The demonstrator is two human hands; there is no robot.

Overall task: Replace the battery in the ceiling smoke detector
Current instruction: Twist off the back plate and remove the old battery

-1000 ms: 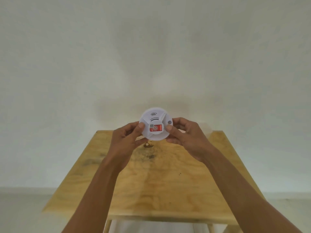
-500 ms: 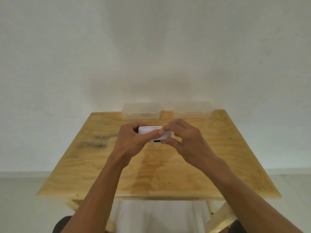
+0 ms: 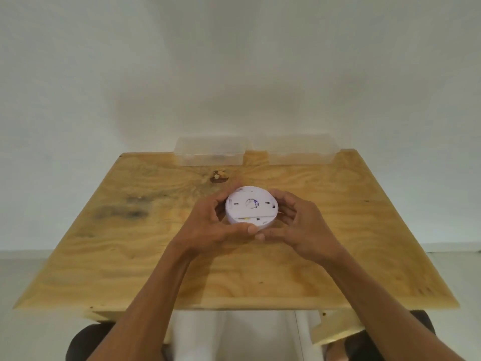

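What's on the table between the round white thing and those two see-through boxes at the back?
Only bare wooden table with a dark knot, in the head view, between the round white smoke detector and the clear plastic boxes.

A bare room: plywood table (image 3: 130, 256), blank white wall (image 3: 234, 61), two clear plastic boxes (image 3: 210, 152).

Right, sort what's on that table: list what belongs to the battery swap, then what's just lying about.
Part of the job:
- smoke detector, back side up, held over the table
- left hand and right hand, both holding it

Just lying about:
- two clear plastic boxes at the far edge of the wooden table
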